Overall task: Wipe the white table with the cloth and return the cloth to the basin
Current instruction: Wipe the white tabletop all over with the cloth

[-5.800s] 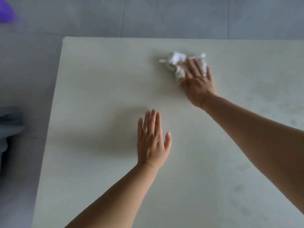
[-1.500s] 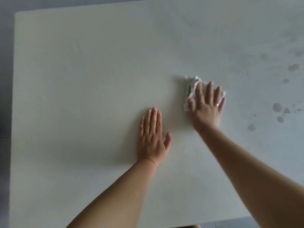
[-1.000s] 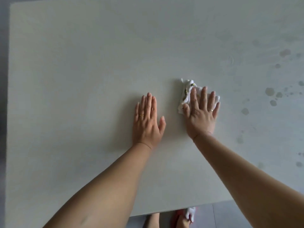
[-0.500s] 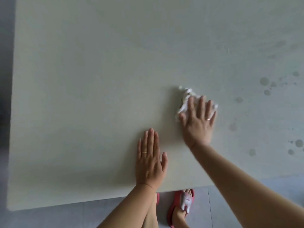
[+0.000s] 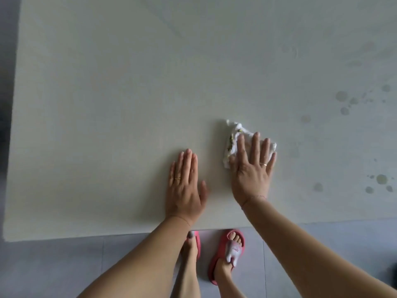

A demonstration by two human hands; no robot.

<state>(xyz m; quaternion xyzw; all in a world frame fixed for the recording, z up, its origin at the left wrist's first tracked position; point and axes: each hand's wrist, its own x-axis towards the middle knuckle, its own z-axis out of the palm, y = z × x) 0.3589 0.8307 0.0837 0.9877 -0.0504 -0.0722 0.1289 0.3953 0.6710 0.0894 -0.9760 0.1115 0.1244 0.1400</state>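
The white table [image 5: 107, 104] fills most of the view, its near edge running across the lower part. A crumpled white cloth [image 5: 233, 137] with a few dark specks lies right of the middle. My right hand [image 5: 252, 168] presses flat on the cloth with straight, spread fingers. My left hand [image 5: 185, 186] rests flat on the bare table just left of it, fingers straight and together. The basin is not in view.
Several grey wet spots [image 5: 343, 104] and drops [image 5: 381, 179] mark the table's right side. Grey floor tiles [image 5: 64, 269] lie below the near edge, where my feet stand in red slippers [image 5: 227, 254].
My right hand has drawn the cloth from the far middle of the table toward the near edge. My left hand has slid back toward me. The view has tipped down, showing my feet.
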